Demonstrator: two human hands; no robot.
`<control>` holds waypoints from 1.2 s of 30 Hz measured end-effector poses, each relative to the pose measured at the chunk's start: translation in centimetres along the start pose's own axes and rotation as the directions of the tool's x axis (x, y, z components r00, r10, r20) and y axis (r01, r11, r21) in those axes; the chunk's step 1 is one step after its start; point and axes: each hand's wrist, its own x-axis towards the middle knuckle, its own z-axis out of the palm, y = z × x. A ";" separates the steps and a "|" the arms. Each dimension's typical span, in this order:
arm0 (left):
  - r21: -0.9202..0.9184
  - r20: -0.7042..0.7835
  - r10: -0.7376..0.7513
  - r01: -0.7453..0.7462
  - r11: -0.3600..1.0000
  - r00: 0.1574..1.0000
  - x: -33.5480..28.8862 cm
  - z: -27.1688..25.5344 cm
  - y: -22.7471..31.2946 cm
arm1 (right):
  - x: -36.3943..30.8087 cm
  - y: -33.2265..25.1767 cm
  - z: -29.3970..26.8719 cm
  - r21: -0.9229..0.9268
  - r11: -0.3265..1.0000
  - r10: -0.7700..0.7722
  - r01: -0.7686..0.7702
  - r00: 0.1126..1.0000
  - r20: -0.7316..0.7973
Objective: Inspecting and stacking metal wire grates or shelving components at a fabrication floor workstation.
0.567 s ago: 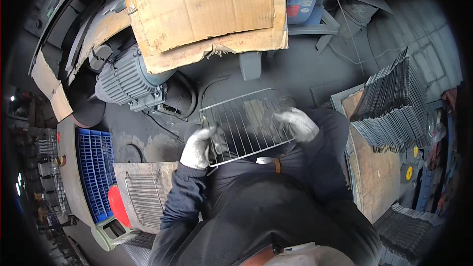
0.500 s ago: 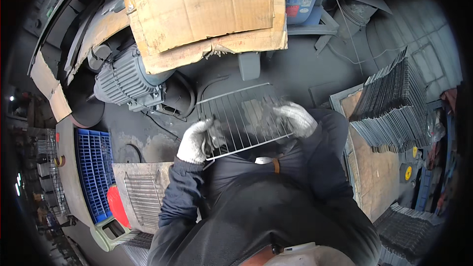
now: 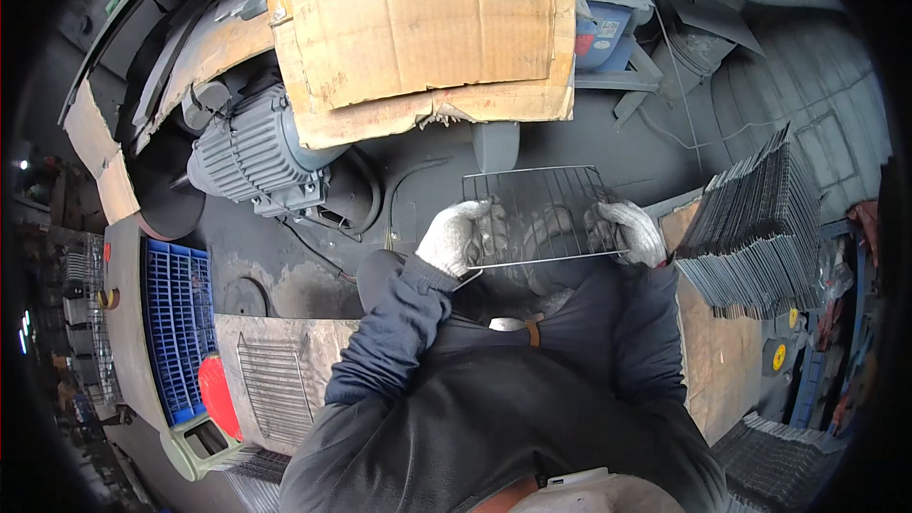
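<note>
A wire rack point(image 3: 546, 260), with a thin metal frame and parallel bars, is held up in front of my lap. My left hand point(image 3: 462, 236), in a whitish work glove with grey-stained fingers, grips its left end. At the other end my right hand point(image 3: 629, 232), gloved the same way, has its fingers closed round the rack's edge. The floor and my dark trousers show through between the bars. To the right of my right hand stands a tall, tight stack of wire racks point(image 3: 746, 237) on a cardboard-covered surface point(image 3: 708, 351).
Cardboard sheets point(image 3: 427, 38) cover something ahead. A grey electric motor point(image 3: 252, 152) sits at left, with a blue plastic crate point(image 3: 179, 337) nearer me. Another wire rack point(image 3: 271, 385) lies on a board beside a red round object point(image 3: 219, 397). More racks point(image 3: 779, 461) are at lower right.
Both hands have carried the wire rack to the right, and it now sits more level. The view has shifted slightly. Both hands still hold the rack.
</note>
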 end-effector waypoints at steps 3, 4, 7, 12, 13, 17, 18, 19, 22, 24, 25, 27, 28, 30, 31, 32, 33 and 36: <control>0.043 -0.157 0.095 -0.090 0.995 0.983 -2.9 -0.4 0.5 | 0.4 -5.8 2.8 -0.476 0.576 -0.598 0.665 0.739 0.310; 0.008 -0.211 0.124 -0.125 0.992 0.970 -4.3 -0.8 1.0 | 1.0 -7.1 4.8 -0.531 0.431 -0.687 0.730 0.647 0.331; 0.002 -0.243 0.182 -0.187 0.982 0.953 -9.0 -4.2 1.8 | 2.3 -11.0 11.6 -0.065 0.836 -0.518 0.545 0.823 0.234; 0.142 -0.373 0.420 -0.397 0.907 0.827 -17.1 -6.1 -0.1 | -1.2 -14.7 19.3 0.537 0.772 0.034 -0.339 0.866 0.498; 0.162 -0.353 0.482 -0.455 0.876 0.802 -18.1 -6.5 -1.1 | -1.9 -14.5 19.8 0.537 0.772 0.032 -0.339 0.865 0.501; 0.262 -0.366 0.584 -0.521 0.812 0.725 -19.6 -5.3 -3.8 | -3.2 -12.9 19.4 0.485 0.827 -0.079 -0.283 0.797 0.599; 0.316 -0.351 0.618 -0.533 0.785 0.703 -19.6 -5.0 -4.3 | -3.5 -12.2 18.9 0.409 0.865 -0.053 -0.290 0.759 0.649; 0.351 -0.317 0.637 -0.537 0.767 0.703 -19.3 -4.6 -4.7 | -4.1 -11.5 18.5 0.487 0.803 -0.046 -0.345 0.778 0.627; 0.457 -0.263 0.665 -0.517 0.724 0.699 -18.7 -4.9 -5.1 | -6.0 -14.0 16.6 0.142 0.967 0.069 -0.211 0.756 0.651; 0.469 -0.250 0.649 -0.497 0.730 0.718 -18.1 -4.0 -4.9 | -7.7 -14.9 15.9 0.148 0.971 0.051 -0.187 0.769 0.638; 0.439 -0.234 0.624 -0.491 0.752 0.746 -17.8 -3.8 -4.8 | -8.1 -14.6 15.5 0.282 0.949 -0.081 -0.142 0.753 0.653; 0.375 -0.201 0.571 -0.476 0.796 0.796 -17.2 -3.8 -4.8 | -10.0 -13.9 15.2 0.494 0.822 -0.075 -0.284 0.806 0.588; 0.371 -0.201 0.565 -0.471 0.800 0.800 -16.8 -3.8 -4.8 | -9.3 -13.3 15.6 0.494 0.821 -0.070 -0.286 0.809 0.584; 0.233 -0.182 0.437 -0.393 0.890 0.881 -15.3 -3.2 -5.0 | -6.1 -9.3 17.4 0.886 0.288 -0.769 -0.365 0.463 0.440; 0.184 -0.197 0.369 -0.335 0.924 0.908 -15.1 -1.6 -5.3 | -3.8 -4.8 18.5 0.916 0.137 -0.876 -0.376 0.386 0.289; 0.180 -0.201 0.371 -0.339 0.924 0.906 -15.0 -0.3 -5.8 | -4.5 -4.1 18.1 0.914 0.139 -0.874 -0.382 0.386 0.294; 0.074 -0.298 0.331 -0.324 0.943 0.895 -14.7 1.0 -6.4 | -5.9 -3.2 17.4 0.946 0.040 -0.655 -0.321 0.707 0.268; -0.084 -0.188 0.212 -0.231 0.969 0.959 -13.9 -3.8 -7.9 | -8.4 -9.7 17.8 0.632 -0.535 -0.191 -0.561 0.809 0.556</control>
